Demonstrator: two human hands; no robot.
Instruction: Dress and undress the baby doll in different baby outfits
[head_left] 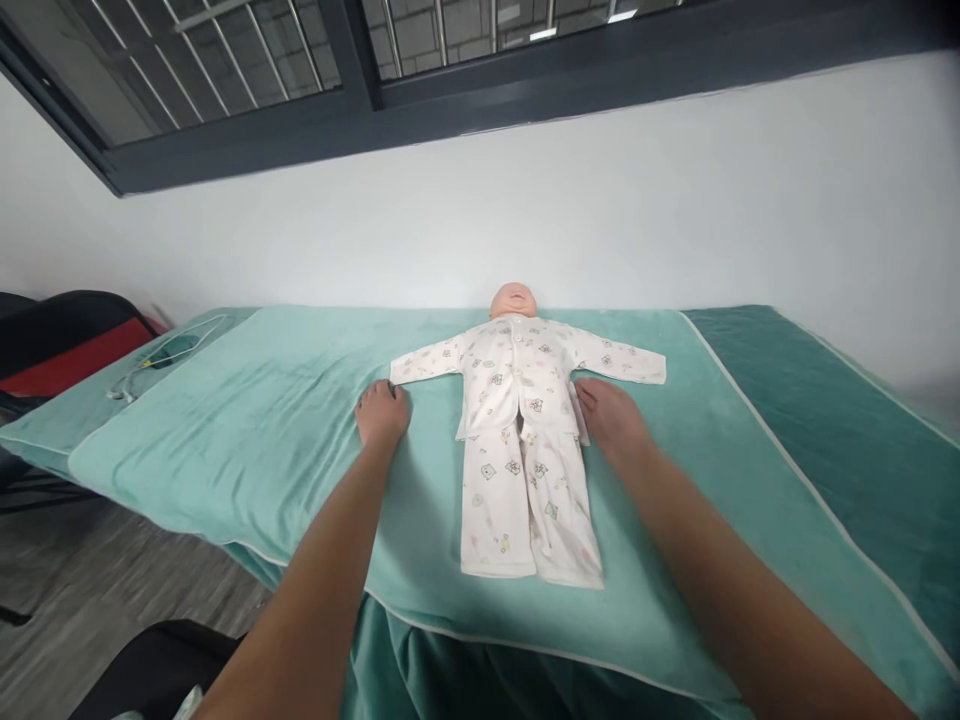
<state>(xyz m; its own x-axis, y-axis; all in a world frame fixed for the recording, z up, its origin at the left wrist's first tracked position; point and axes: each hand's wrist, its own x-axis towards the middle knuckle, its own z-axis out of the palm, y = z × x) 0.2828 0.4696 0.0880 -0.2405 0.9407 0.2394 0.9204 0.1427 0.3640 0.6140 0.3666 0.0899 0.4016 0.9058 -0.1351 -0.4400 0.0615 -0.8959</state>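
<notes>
Left hand, right hand: both lying palm-down and apart, gripping nothing, pressing the teal towel on either side of the baby doll. The doll is lying face-up in printed pyjamas. Judgement: even, flat pressure is serving best, avoiding dragging the doll.

Two bare forearms, bare left grip, bare right grip
</notes>
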